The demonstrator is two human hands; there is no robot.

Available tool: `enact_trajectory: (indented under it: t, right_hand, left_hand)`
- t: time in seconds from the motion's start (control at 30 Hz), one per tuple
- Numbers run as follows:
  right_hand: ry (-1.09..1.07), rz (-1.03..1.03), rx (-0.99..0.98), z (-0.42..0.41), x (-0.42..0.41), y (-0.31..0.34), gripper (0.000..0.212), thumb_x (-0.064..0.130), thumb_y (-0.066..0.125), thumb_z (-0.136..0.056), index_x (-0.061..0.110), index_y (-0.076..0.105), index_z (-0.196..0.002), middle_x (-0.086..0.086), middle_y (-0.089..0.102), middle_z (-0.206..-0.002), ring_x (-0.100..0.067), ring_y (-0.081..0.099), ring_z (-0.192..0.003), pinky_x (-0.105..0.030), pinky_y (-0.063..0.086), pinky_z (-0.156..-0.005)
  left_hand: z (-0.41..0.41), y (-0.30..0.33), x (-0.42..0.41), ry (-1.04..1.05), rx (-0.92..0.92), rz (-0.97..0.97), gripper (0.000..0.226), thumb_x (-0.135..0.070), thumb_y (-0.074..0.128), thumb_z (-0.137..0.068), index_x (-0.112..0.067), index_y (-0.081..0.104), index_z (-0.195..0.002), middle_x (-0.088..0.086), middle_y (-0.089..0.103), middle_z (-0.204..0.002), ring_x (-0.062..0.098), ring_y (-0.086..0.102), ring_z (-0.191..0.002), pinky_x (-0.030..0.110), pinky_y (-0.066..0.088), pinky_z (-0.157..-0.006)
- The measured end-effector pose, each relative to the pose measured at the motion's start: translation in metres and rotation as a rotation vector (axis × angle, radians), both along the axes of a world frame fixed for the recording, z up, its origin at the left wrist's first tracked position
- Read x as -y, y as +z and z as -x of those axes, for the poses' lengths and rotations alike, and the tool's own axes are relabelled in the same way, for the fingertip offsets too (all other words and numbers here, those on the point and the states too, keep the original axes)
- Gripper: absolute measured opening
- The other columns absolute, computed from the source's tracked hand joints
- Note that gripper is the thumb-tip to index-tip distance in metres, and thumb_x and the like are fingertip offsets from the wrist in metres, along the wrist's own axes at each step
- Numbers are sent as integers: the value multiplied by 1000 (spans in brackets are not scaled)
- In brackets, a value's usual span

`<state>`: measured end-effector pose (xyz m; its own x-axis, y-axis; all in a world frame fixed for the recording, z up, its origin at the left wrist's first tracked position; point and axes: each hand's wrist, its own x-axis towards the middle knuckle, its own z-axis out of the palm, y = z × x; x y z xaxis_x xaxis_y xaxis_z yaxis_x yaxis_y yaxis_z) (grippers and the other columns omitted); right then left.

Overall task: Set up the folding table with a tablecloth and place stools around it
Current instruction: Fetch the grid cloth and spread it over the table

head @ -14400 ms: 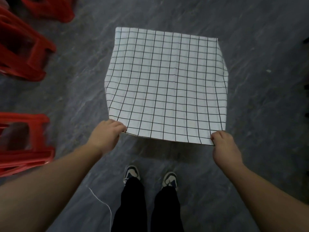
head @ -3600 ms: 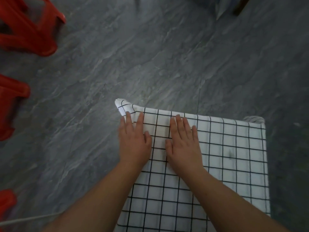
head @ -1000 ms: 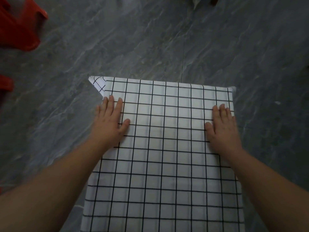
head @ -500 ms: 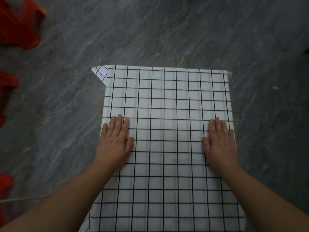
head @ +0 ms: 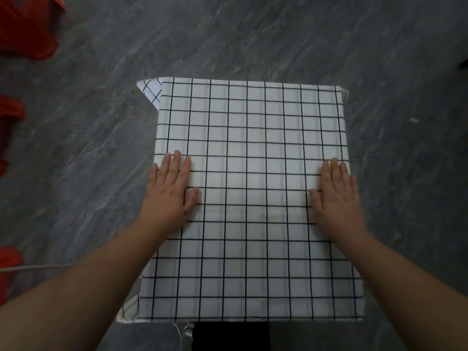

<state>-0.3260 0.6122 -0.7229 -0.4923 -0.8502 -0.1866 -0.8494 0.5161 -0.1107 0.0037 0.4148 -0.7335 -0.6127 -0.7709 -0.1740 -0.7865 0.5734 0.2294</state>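
A white tablecloth (head: 253, 138) with a black grid covers the whole top of the folding table, which is hidden under it. Cloth corners stick out at the far left and hang at the near left. My left hand (head: 169, 193) lies flat on the cloth by the table's left edge, fingers straight. My right hand (head: 336, 196) lies flat by the right edge, fingers straight too. Red plastic stools (head: 27, 29) stand on the floor at the far left.
Dark grey stone-pattern floor (head: 253, 41) surrounds the table. More red stool parts (head: 10, 115) run down the left edge of the view. A thin white cord (head: 33, 267) lies on the floor at the lower left. My dark trousers show below the table's near edge.
Both flat hands have slid along the cloth toward me, from near the far edge to about the middle of the table. The cloth lies smoother.
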Motion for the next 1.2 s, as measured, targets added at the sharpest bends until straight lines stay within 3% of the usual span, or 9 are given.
enact_trajectory:
  t: [0.3, 0.6, 0.73, 0.9, 1.03, 1.2]
  right_hand:
    - [-31, -157, 31, -45, -79, -2, 67, 46, 17, -100, 18, -2, -158, -5, -3, -166, -21, -6, -153, -47, 2, -123]
    - [-54, -152, 64, -45, -85, -6, 69, 49, 19, -100, 20, -4, -158, -3, -6, -166, -19, -9, -153, -45, 0, -123]
    - [-72, -113, 87, -47, -86, 7, 70, 46, 26, -98, 19, 3, -158, -7, 0, -166, -22, -3, -153, -46, 1, -123]
    - [15, -80, 132, -75, -107, 33, 70, 29, 42, -96, 15, 11, -158, -11, 9, -166, -26, 3, -153, -45, 7, -124]
    - [0, -129, 136, -99, -138, 42, 76, 18, 58, -89, 14, 21, -156, -15, 18, -163, -34, 14, -150, -50, 19, -121]
    - [-84, -236, 159, -106, -161, 39, 76, 19, 60, -87, 18, 26, -155, -11, 19, -164, -33, 18, -149, -49, 23, -119]
  left_hand:
    - [-31, 2, -85, 104, 84, -88, 67, -46, 20, -99, -21, 1, -158, 7, -5, -165, 21, -13, -151, 46, -3, -123]
    - [-38, -8, -88, 91, 107, -104, 67, -46, 20, -101, -22, -9, -157, 7, -12, -165, 21, -18, -150, 48, -2, -123]
    - [-37, 7, -89, 98, 69, -127, 72, -50, 24, -97, -20, -1, -158, 11, -6, -165, 24, -13, -151, 50, -2, -122]
    - [-51, 33, -113, 98, 46, -128, 77, -48, 40, -96, -20, 4, -158, 12, -2, -165, 25, -11, -152, 53, 2, -122]
    - [-74, 40, -153, 64, 116, -195, 82, -44, 55, -93, -29, 7, -157, 10, -1, -165, 26, -10, -152, 52, 1, -121]
    - [-91, 37, -173, 64, 226, -287, 81, -47, 57, -91, -34, 10, -156, 10, 4, -165, 29, -3, -152, 52, 9, -120]
